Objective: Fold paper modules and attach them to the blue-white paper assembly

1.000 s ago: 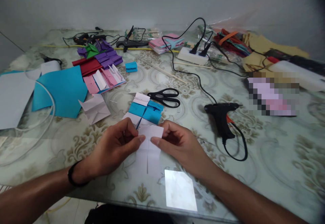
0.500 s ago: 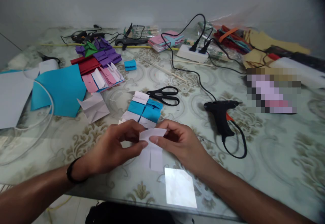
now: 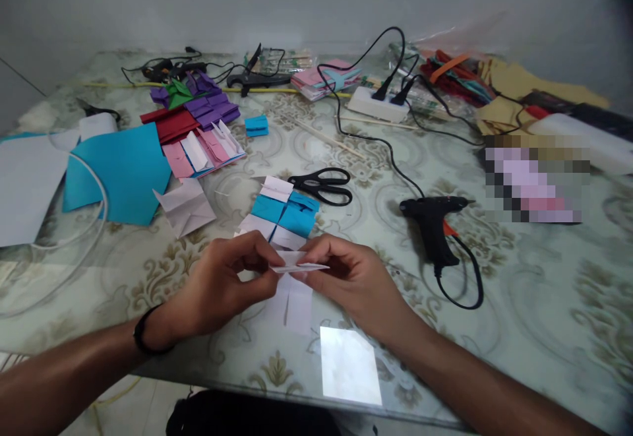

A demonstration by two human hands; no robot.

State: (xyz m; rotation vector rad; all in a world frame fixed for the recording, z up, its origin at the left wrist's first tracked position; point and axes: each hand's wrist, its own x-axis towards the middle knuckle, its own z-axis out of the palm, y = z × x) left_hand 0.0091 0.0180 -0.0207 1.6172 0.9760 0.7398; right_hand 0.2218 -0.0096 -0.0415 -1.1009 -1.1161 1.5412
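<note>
A small folded piece of white paper [image 3: 291, 266] is pinched between both hands, seen nearly edge-on. My left hand [image 3: 232, 284] is closed on its left side, thumb below and fingers behind. My right hand [image 3: 349, 284] grips its right side the same way; some fingertips are hidden behind the paper. A pale paper shape with a slit [image 3: 289, 307] shows just below the hands; whether it is part of the held sheet or its reflection in the glass I cannot tell. Just beyond lie blue and white folded papers [image 3: 284, 212], beside black-handled scissors [image 3: 326, 185].
A black glue gun [image 3: 435, 225] rests to the right, its cord running to a white power strip [image 3: 380, 103]. Blue sheets [image 3: 119, 172], a creased white paper [image 3: 185, 206] and purple folded pieces [image 3: 212, 109] lie left. A white cable [image 3: 101, 225] loops at far left.
The upper flap of the white paper has tipped from facing the camera to nearly edge-on. Both hands keep their hold in about the same place.
</note>
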